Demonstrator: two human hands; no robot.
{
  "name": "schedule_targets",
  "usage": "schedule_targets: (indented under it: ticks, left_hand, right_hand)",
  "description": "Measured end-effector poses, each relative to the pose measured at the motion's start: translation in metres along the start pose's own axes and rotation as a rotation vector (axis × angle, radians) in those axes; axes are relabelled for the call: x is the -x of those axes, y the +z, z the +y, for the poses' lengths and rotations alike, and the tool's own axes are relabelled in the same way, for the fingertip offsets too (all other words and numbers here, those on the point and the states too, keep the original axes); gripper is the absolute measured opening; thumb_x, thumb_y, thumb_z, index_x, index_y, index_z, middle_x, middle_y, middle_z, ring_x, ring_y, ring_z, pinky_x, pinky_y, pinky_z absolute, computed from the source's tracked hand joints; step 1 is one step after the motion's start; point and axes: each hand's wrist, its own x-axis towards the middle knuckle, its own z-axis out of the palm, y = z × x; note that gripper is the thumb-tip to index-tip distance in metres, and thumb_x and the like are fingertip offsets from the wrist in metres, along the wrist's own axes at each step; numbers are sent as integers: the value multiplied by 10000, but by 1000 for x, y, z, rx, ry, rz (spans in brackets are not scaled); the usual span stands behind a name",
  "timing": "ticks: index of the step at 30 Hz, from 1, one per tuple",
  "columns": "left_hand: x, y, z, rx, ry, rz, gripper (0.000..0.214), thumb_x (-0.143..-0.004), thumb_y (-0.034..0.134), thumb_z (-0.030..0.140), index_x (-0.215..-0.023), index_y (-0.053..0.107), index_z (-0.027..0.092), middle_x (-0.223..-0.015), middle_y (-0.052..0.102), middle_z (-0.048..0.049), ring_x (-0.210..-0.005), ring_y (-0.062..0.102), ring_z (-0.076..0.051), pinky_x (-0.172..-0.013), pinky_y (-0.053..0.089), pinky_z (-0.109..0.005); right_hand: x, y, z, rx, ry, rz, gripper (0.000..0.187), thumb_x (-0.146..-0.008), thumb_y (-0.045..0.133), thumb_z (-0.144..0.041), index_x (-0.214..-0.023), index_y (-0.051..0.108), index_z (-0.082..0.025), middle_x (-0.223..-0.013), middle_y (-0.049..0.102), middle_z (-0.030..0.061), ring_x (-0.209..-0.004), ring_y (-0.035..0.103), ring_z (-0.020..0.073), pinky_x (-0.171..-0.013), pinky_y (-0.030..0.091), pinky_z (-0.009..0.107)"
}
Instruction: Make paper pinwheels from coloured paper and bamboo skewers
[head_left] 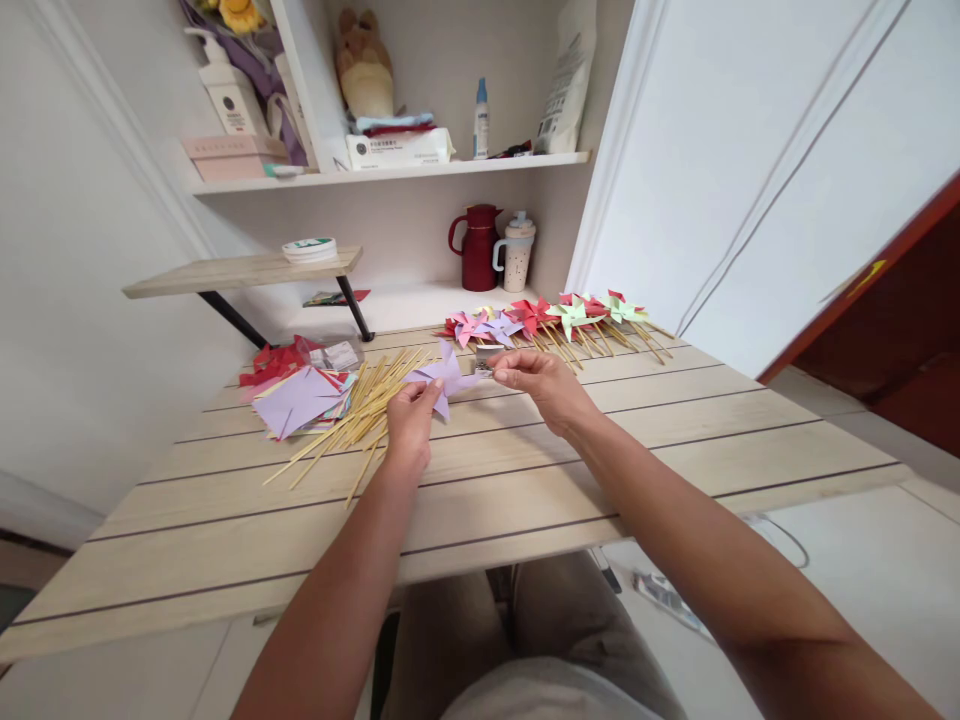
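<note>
My left hand (410, 422) pinches a light purple paper pinwheel (448, 370) between thumb and fingers, just above the table. To its right, my right hand (549, 388) is closed in a pinch beside a small box with dark, shiny contents (486, 358). Whatever lies between those fingertips is too small to make out. Left of my left hand, a loose bundle of thin wooden sticks (367, 400) lies across the slats. Beyond my right hand, finished pinwheels on sticks, including a red pinwheel (531, 316) and a pale green pinwheel (576, 314), lie in a row.
Purple paper sheets (294, 402) and red paper pieces (276, 366) are piled at the left of the slatted table (517, 490). A small raised shelf (240, 272) carries a white roll of tape (309, 250). A red jug (480, 250) and a cup (517, 255) stand behind.
</note>
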Motion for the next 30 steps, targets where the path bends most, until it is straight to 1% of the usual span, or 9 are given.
schedule_targets:
  ticks: [3,6,10,15,18,20,22,23,30]
  left_hand:
    - [1,2,1,-30,59,16,288,-625,868,403,-698,730,162,-699,669,-16,-670,573,-128,-660,436,-239]
    - [3,4,2,-62,88,22,242,-651,850,370,-691,724,168,-687,658,-6,-666,578,-133,-669,437,-245]
    - [5,6,3,-112,125,-12,188,-676,833,337,-703,737,178,-707,670,-7,-670,577,-135,-671,431,-248]
    - [9,8,3,-211,222,-82,131,-709,803,308,-680,736,199,-686,626,1,-677,548,-143,-652,414,-250]
    - [11,10,4,-252,263,-105,152,-722,793,295,-628,714,205,-646,574,9,-661,520,-143,-645,400,-253]
    - [12,11,5,-252,262,-108,166,-721,797,295,-613,707,207,-640,567,9,-654,511,-143,-645,396,-256]
    - [13,11,5,-243,259,-105,157,-715,806,298,-623,714,210,-655,581,3,-664,519,-148,-651,399,-259]
    - [13,12,5,-238,264,-104,155,-713,809,299,-626,716,211,-666,588,-1,-673,526,-151,-655,402,-261]
    - [15,13,5,-247,284,-92,110,-739,778,275,-677,717,207,-708,626,-11,-696,564,-157,-684,439,-269]
  right_hand:
    - [3,5,-1,34,-79,-7,185,-693,832,-363,-731,734,-210,-1190,699,70,-1185,601,272,-1030,423,425]
    - [2,8,1,131,-143,10,152,-714,828,-348,-745,751,-221,-1255,653,74,-1294,541,286,-1117,359,451]
    - [2,13,6,191,-144,-2,143,-733,824,-355,-761,761,-230,-1298,624,72,-1339,508,284,-1167,313,456]
    - [3,17,8,193,-162,-20,105,-735,820,-314,-765,759,-234,-1313,628,72,-1341,512,279,-1168,310,438]
    - [3,18,9,201,-169,-53,106,-734,814,-307,-740,742,-229,-1181,685,58,-1246,572,270,-1113,373,416]
    - [3,19,9,200,-175,-108,125,-755,791,-320,-718,723,-222,-1007,718,42,-1068,638,244,-1016,441,387]
    - [3,19,10,202,-174,-156,150,-770,772,-334,-707,708,-215,-866,718,24,-903,652,216,-916,475,356]
    - [3,20,11,205,-168,-168,157,-770,768,-339,-705,703,-211,-826,714,19,-861,650,209,-884,479,345]
    - [3,20,11,222,-129,-108,145,-765,753,-339,-738,704,-205,-807,738,12,-838,663,203,-851,490,327]
